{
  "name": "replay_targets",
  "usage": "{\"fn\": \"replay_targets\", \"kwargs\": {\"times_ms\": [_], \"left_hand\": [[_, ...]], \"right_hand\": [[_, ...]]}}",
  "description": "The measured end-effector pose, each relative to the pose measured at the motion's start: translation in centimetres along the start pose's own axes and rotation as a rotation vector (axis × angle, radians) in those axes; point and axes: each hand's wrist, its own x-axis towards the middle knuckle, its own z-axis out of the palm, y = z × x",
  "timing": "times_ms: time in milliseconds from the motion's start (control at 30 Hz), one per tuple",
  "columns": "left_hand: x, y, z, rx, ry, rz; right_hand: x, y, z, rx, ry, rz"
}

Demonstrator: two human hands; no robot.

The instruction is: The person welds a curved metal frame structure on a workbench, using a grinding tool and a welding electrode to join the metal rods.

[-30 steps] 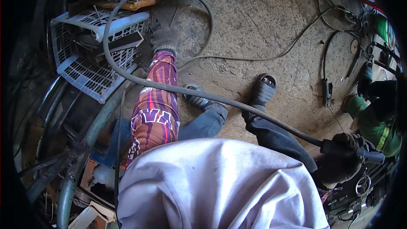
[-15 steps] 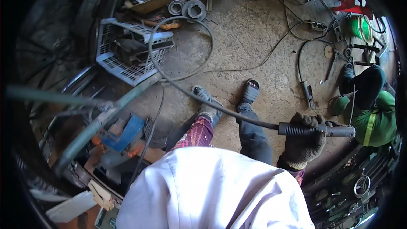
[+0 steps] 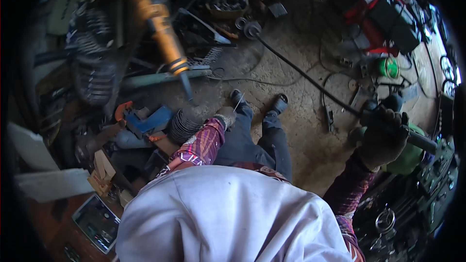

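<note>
My right hand (image 3: pixel 384 138), in a dark knit glove, is wrapped round the black handle of a welding electrode holder (image 3: pixel 421 141) at the right. Its thick cable (image 3: pixel 310 80) runs from the hand up toward the far middle. My left hand (image 3: pixel 225 116), also gloved, is in front of my legs near my feet. Its fingers look closed on a thin light rod (image 3: pixel 239 101), which sticks up past them. Just beyond this hand, a blurred yellow-orange cylindrical tool (image 3: pixel 165 39) with a dark narrow tip slants down from the upper left.
A green pipe (image 3: pixel 165 77) crosses at the left, beyond a blue metal piece (image 3: pixel 154 119) and a coil (image 3: pixel 185 127). Red equipment (image 3: pixel 371 24) and a green container (image 3: pixel 389 68) stand far right. Green clothing of another person (image 3: pixel 410 157) shows behind my right hand.
My left hand has come into sight with the thin rod. My right hand has moved right and slightly up with the electrode holder. The view has shifted, and the yellow-orange tool now shows.
</note>
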Motion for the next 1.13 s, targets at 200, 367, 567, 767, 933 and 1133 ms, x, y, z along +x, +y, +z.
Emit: {"fn": "replay_targets", "kwargs": {"times_ms": [200, 367, 567, 767, 933, 1133], "left_hand": [[-22.6, 2.9, -4.0, -0.366, 0.347, -0.266], [-32.1, -3.4, 0.2, -0.794, 0.866, -0.039], [-44.0, -1.5, -4.4, -0.899, 1.291, 0.111], [-45.6, -2.2, -10.4, -0.630, 1.642, 0.284], [-43.1, -6.4, -13.3, -0.504, 1.633, 0.351], [-44.3, -9.3, -17.6, -0.361, 1.474, 0.293]], "right_hand": [[-0.7, -2.8, 3.3, -0.543, -0.122, 0.079], [-3.8, 2.1, 6.1, -0.897, -0.220, 0.292], [-6.0, 6.8, 16.9, -1.091, -0.547, 0.429], [-9.6, 8.8, 29.6, -1.175, -0.624, 0.394], [-15.9, 14.5, 25.8, -0.997, -0.525, 0.504], [-19.1, 19.6, 25.3, -1.065, -0.778, 0.459]]}}
